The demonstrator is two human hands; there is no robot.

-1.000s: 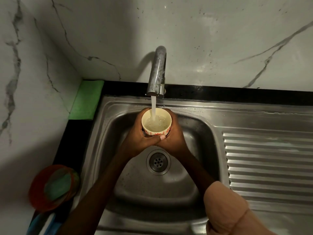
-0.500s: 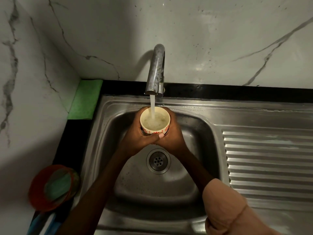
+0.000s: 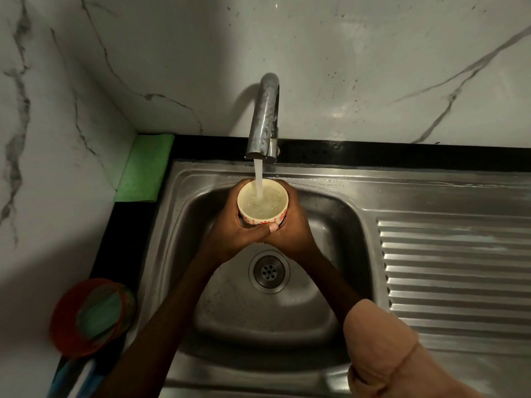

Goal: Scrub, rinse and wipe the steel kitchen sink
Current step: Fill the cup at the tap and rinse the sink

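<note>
A small cream cup (image 3: 253,216) with red flower marks is held upright under the steel tap (image 3: 263,119), and a stream of water runs into it. My left hand (image 3: 230,234) grips the cup from the left with the thumb across its front. My right hand (image 3: 293,228) grips it from the right. Both hands hover over the basin of the steel sink (image 3: 201,282), above the round drain (image 3: 269,272). The cup is nearly full of bubbling water.
A ribbed steel drainboard (image 3: 454,271) lies to the right of the basin. A green cloth (image 3: 143,168) sits in the back left corner on the black counter edge. A red round dish holding a green scrub pad (image 3: 94,314) stands at the front left.
The cup and both hands stay under the running tap, and the water level in the cup has risen. The view has shifted slightly.
</note>
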